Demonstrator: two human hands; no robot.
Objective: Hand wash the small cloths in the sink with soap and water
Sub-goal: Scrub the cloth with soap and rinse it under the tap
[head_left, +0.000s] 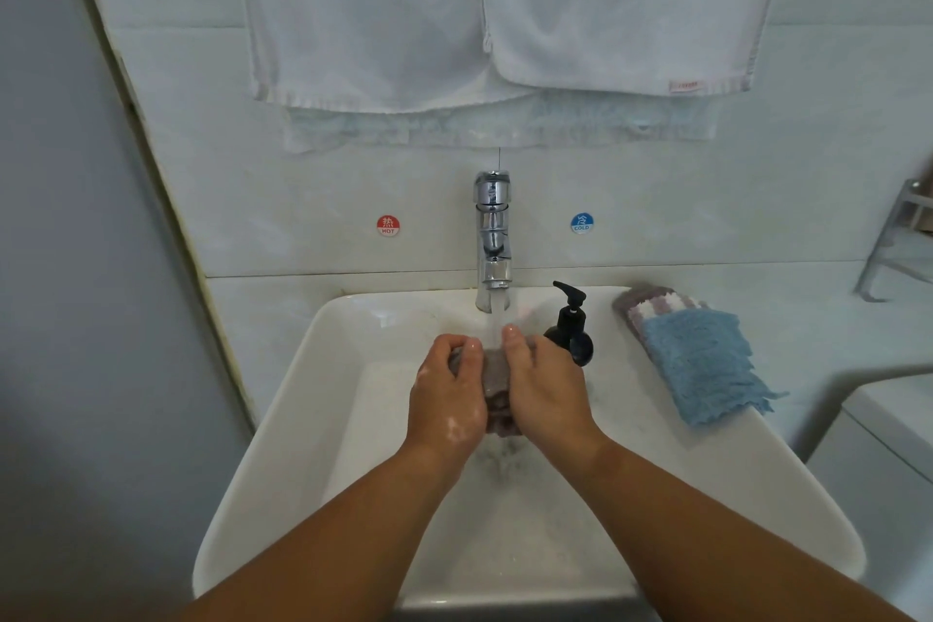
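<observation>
From my feed I see both hands over the middle of the white sink [303,394], working one small greyish-purple cloth [497,394] between them. The left hand [447,399] has its fingers curled over the cloth's left edge, with patches of white lather on its knuckles and back. The right hand [548,394] grips the cloth's right side, thumb up near the top and the other fingers wrapped round the fabric out of my sight. The cloth is bunched and wet, held above the basin directly beneath the chrome tap [492,237], and a stream of water [497,318] runs from the spout onto its upper end; below the hands I can make out water splashing in the basin. Just right of the right hand a black pump soap bottle [570,328] stands upright on the back part of the sink rim. Further right, on the rim and the counter, a blue cloth [702,364] lies on top of a grey and white checked cloth [656,303], only the far end of which shows. On the tiled wall a red hot sticker [387,225] sits left of the tap and a blue cold sticker [581,222] right of it. Two white towels [363,15] hang side by side above, and part of a metal rack [898,242] shows at the right edge
</observation>
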